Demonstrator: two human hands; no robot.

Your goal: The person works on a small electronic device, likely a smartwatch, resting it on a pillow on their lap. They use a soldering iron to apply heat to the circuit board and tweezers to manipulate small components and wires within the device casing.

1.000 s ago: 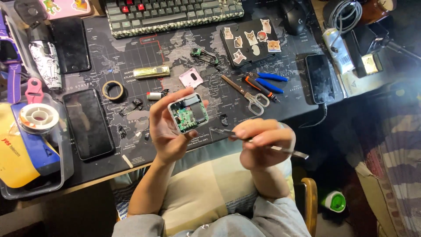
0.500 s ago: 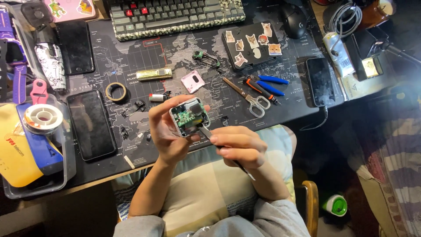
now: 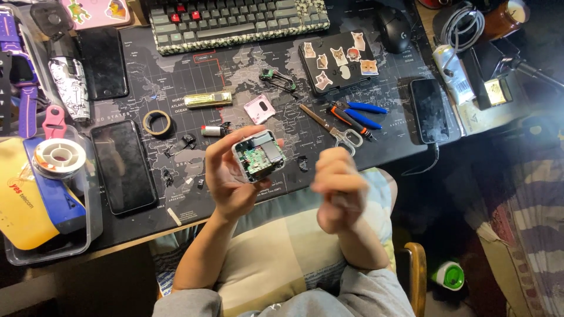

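The left hand (image 3: pixel 232 176) holds a small white box (image 3: pixel 259 155) up over the lap, its fingers closed around it; the cover is already off and the green board inside shows. The right hand (image 3: pixel 339 191) is blurry, so I cannot tell what its curled fingers hold. The dark surface (image 3: pixel 176 88) is crowded with phones, a keyboard (image 3: pixel 235 20), scissors (image 3: pixel 343 134) and tape, in a dim room.

A single camera sits on the person's head and looks steeply down, almost straight onto the near edge of the table (image 3: pixel 117 232) and the person's lap. The left hand (image 3: pixel 232 176) and right hand (image 3: pixel 338 191) sit close, near the middle of the frame. The keyboard (image 3: pixel 235 20) at the top marks the far side; the floor shows at right. No second view overlaps it.
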